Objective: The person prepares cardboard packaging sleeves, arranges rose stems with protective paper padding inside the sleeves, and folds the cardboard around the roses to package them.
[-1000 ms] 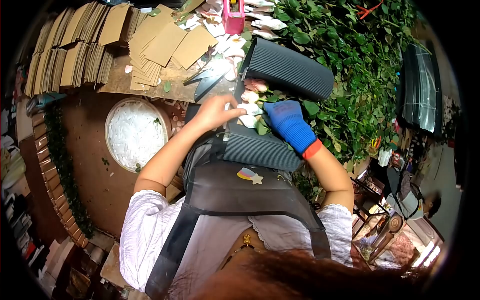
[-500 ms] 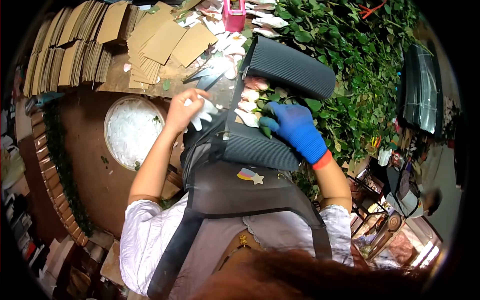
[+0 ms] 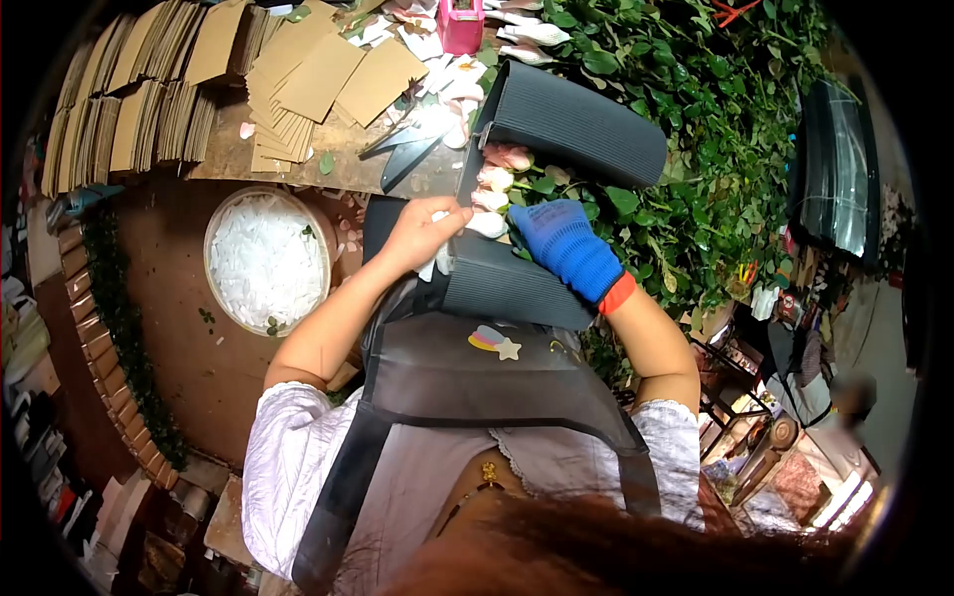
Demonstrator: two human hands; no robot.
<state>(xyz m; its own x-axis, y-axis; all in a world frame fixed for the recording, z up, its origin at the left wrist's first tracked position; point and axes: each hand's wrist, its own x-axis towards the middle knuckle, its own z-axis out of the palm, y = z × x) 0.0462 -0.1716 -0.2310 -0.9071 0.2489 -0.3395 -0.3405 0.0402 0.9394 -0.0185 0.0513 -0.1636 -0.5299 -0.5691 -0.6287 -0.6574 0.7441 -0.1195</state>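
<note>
A row of pale pink roses lies between the two rolled sides of a dark ribbed sheet. At the row's near end my left hand, bare, is closed with white pieces under its fingers, its fingertips beside the lowest rose. My right hand, in a blue glove with an orange cuff, rests by the stems just right of that rose. Its fingertips are partly hidden, and what they hold cannot be made out.
Scissors lie on the wooden table near loose cardboard pieces and stacked cardboard. A round tub of white strips stands at the left. Leafy stems cover the right side; a pink box stands at the back.
My left hand has moved right, from above the table's front edge to the near end of the rose row. My right hand has shifted slightly left and its fingers have drawn in by the stems.
</note>
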